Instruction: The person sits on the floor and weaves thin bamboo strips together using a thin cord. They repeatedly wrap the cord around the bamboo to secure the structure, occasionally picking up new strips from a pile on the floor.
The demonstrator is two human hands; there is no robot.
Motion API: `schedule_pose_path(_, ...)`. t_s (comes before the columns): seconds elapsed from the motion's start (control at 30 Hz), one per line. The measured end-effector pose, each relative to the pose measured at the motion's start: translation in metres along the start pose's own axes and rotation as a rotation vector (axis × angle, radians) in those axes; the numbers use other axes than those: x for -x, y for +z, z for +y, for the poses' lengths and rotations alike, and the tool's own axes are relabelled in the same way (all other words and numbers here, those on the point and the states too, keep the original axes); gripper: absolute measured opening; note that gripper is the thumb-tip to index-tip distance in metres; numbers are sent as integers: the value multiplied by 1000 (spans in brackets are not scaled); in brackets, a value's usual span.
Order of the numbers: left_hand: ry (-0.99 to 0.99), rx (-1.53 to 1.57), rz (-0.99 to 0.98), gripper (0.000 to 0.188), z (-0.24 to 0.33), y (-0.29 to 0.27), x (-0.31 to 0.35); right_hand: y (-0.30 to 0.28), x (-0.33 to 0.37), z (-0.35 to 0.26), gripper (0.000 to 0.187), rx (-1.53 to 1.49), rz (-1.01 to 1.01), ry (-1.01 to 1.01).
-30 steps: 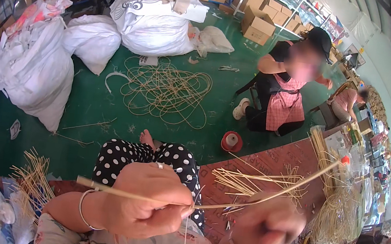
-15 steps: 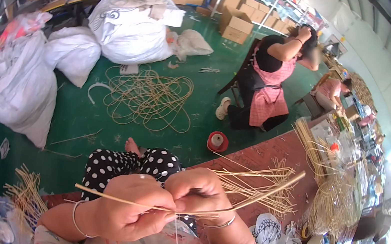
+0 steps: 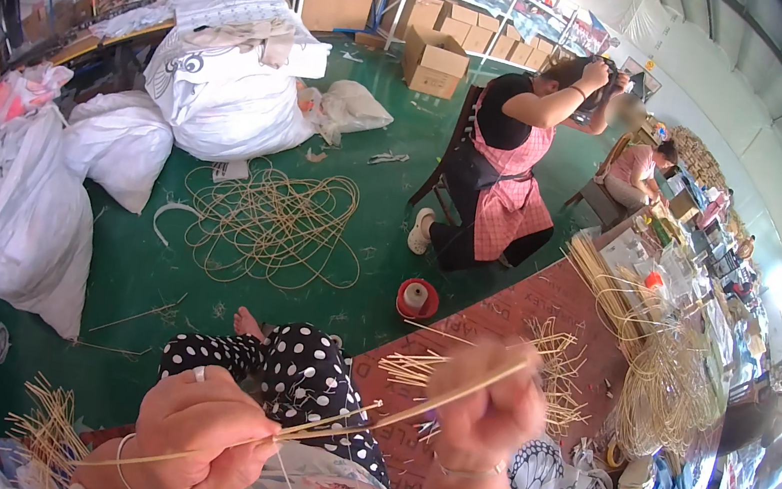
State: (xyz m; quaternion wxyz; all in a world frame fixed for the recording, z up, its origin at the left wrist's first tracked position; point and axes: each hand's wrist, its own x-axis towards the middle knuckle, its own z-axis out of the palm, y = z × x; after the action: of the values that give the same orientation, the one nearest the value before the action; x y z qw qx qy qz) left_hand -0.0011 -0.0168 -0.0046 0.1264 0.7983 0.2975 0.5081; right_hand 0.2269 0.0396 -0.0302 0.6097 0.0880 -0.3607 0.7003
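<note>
My left hand (image 3: 206,434) pinches a long, thin bamboo strip (image 3: 406,415) between thumb and fingers. A shorter strip (image 3: 345,416) leaves the same pinch and ends in mid-air. The long strip's left end passes over my left wrist; its right part slants up across my right hand (image 3: 489,401). That hand is raised and smeared by motion, so its fingers and any hold cannot be made out. A white thread (image 3: 290,488) hangs from the strips near my left fingertips. My legs in dotted trousers (image 3: 316,375) lie below.
Cut strips lie on a reddish board (image 3: 394,356) at right, beside a strip bundle (image 3: 662,391). A red bowl with a spool (image 3: 415,297) and coiled cane (image 3: 277,228) are on the floor. White sacks (image 3: 21,220) stand left; a person in a pink apron (image 3: 507,211) sits ahead.
My hands have moved apart: the right went up and to the right, the left shifted left and down. The shorter strip's end now shows between them. The view has tilted slightly.
</note>
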Motion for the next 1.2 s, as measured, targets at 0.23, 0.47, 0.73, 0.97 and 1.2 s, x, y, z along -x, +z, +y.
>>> schedule_pose_path(0.23,-42,-46,42,10,6,5,-6,55,-2,-16,27,137,-1036,327)
schedule_pose_path(0.47,-185,-159,594,10,-8,-24,40,70,-14,-48,17,152,-1207,69)
schedule_pose_path(0.73,-335,-127,558,7,-29,-19,32,43,-7,-15,26,311,-765,114)
schedule_pose_path(0.97,66,-140,41,22,-33,29,-21,35,1,45,15,851,-256,196)
schedule_pose_path(1.2,46,81,123,17,8,15,-22,63,37,59,19,-781,-332,453)
